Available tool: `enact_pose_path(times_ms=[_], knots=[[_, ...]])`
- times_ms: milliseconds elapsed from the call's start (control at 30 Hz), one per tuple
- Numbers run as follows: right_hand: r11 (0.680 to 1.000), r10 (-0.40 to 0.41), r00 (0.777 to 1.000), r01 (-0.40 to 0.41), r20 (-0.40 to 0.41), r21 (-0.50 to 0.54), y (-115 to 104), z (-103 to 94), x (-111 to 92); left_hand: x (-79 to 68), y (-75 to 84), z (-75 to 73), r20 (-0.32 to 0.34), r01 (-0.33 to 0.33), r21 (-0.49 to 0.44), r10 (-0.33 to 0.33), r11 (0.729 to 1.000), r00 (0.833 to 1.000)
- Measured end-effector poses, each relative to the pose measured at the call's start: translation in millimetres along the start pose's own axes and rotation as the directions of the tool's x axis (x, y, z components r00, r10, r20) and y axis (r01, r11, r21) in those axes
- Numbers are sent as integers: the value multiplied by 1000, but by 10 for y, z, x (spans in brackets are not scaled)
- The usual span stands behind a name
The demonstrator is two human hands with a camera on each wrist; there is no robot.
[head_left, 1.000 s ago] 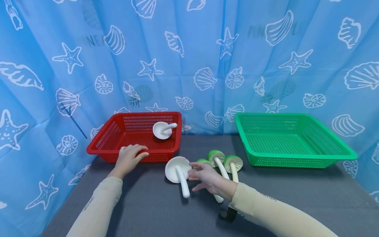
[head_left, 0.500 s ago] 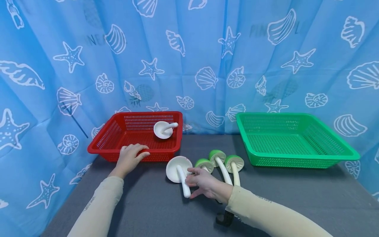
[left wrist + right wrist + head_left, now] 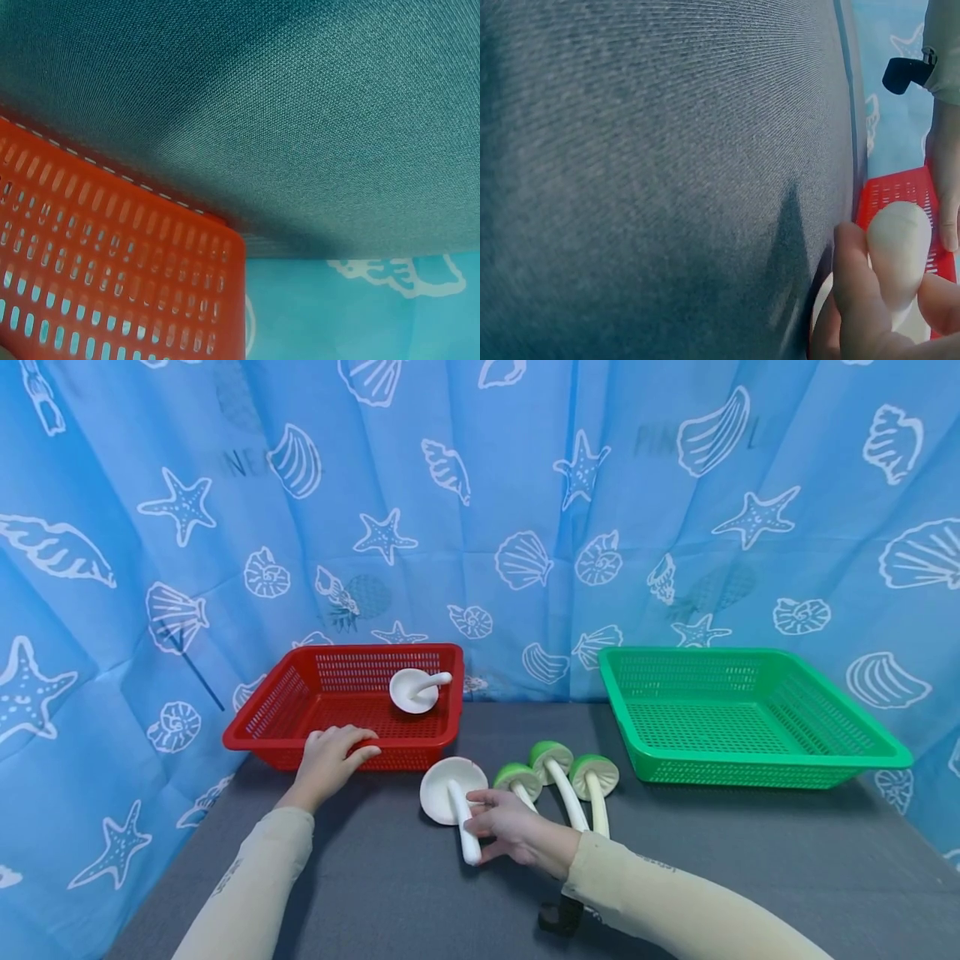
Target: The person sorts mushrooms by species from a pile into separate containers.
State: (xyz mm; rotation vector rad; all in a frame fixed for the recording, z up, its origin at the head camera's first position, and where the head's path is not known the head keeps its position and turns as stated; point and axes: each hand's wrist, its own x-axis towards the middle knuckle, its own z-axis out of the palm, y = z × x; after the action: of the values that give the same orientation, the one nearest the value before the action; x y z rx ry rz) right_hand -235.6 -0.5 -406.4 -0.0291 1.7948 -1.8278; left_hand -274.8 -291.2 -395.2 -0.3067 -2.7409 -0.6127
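Note:
A white toy mushroom (image 3: 444, 792) lies on the dark table with its cap underside up and its stem towards me. My right hand (image 3: 517, 833) pinches that stem (image 3: 900, 244), fingers on one side and thumb on the other. Close by on the right lie several green-capped toy mushrooms (image 3: 550, 762), their stems partly behind my right hand and sleeve. At the near rim of the red basket (image 3: 262, 744), my left hand (image 3: 330, 762) holds on with its fingers over the edge and thumb in front. Another white mushroom (image 3: 410, 692) lies inside that basket.
A green basket (image 3: 757, 758) stands at the back right of the table (image 3: 390, 893). Behind everything hangs a blue curtain (image 3: 480, 527) with white shell and starfish prints. A black strap piece (image 3: 561, 917) shows under my right sleeve.
My right hand has moved slightly left and down onto the white mushroom's stem, and its fingers have closed round it. The left hand stays at the red basket's rim.

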Motion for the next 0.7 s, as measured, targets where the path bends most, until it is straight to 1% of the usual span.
enact_pose_path(times_ms=[133, 367, 500, 700], knots=[[1000, -9, 1000, 9, -8, 3, 3, 10, -15, 3, 12, 1, 4, -2, 0, 2, 1000, 1000], [999, -36, 999, 36, 5, 17, -45, 0, -84, 1, 46, -14, 4, 0, 5, 0, 1000, 1000], [998, -64, 998, 64, -2, 14, -117, -7, -134, -2, 50, -13, 3, 7, 16, -7, 1000, 1000], [997, -78, 997, 78, -22, 12, -251, -12, -206, -4, 21, 4, -4, -7, 34, 7, 999, 1000]])
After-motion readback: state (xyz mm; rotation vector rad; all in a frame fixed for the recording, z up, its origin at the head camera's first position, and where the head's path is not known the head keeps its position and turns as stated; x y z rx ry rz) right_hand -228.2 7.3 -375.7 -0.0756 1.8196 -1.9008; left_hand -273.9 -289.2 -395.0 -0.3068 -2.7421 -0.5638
